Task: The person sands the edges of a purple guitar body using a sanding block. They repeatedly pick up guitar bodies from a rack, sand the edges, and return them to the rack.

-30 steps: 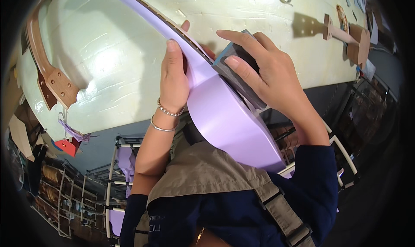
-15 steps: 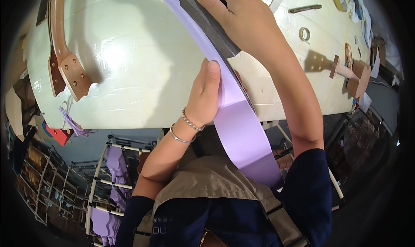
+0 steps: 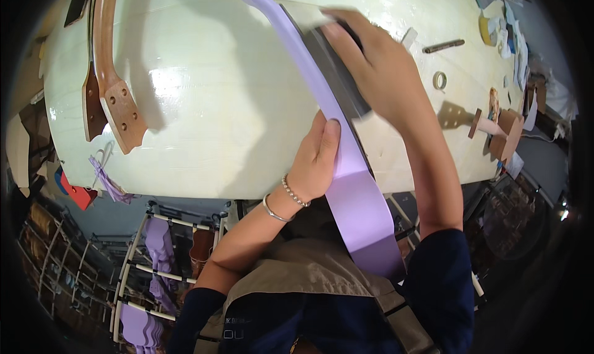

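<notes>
A lilac ukulele (image 3: pixel 359 211) is turned on its side in front of me, its body against my apron and its neck slanting up to the far left. My left hand (image 3: pixel 315 153) is wrapped round the neck just above the body, thumb on the side facing me. My right hand (image 3: pixel 377 63) grips a dark grey block (image 3: pixel 337 72), which looks like a sanding block, along the fretboard side of the neck. Motion blurs the block and the fingertips. The block hides most of the fretboard, and the head of the ukulele runs out at the top edge.
Brown wooden ukulele necks (image 3: pixel 124 116) lie at the table's left. To the right are a black pen (image 3: pixel 443 46), a tape roll (image 3: pixel 439 80) and a wooden stand (image 3: pixel 495 128). Purple ribbon (image 3: pixel 110 177) hangs at the near left edge. Below, a rack holds lilac ukulele bodies (image 3: pixel 141 326).
My right hand and the block have slid down the neck toward me. The left hand and the ukulele have shifted slightly right and nearer in view.
</notes>
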The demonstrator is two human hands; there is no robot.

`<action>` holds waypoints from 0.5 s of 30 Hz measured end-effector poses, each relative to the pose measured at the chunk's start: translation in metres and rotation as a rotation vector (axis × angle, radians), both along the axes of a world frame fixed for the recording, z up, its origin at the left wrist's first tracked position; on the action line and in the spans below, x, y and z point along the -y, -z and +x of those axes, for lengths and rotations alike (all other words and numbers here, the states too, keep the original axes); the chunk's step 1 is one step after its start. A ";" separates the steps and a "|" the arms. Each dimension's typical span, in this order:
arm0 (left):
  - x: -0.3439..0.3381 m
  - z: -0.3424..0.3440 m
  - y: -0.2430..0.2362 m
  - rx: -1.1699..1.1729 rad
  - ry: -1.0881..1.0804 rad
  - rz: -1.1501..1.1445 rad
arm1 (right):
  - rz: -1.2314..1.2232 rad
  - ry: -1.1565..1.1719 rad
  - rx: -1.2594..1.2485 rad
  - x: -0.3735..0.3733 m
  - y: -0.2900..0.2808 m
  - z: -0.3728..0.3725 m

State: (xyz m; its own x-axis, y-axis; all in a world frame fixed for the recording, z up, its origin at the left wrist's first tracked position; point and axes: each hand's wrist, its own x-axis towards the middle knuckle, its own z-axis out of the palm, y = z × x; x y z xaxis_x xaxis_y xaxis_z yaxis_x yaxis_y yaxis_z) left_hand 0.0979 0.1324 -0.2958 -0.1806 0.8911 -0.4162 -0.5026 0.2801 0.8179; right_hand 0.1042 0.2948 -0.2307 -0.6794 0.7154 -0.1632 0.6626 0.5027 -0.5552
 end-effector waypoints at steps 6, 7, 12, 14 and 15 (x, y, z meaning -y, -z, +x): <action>-0.006 -0.003 -0.004 0.007 -0.022 0.039 | -0.145 0.011 0.100 -0.026 -0.004 -0.045; -0.004 -0.001 -0.005 0.019 -0.024 0.035 | -0.088 0.009 0.062 -0.022 -0.001 -0.035; -0.005 0.001 -0.001 0.014 -0.026 0.045 | 0.013 0.001 0.002 -0.018 0.007 -0.024; -0.005 0.000 -0.002 0.002 -0.012 0.045 | -0.112 -0.019 0.135 -0.032 -0.004 -0.045; -0.005 0.000 -0.001 0.001 -0.010 0.045 | -0.080 -0.034 0.097 -0.028 -0.003 -0.036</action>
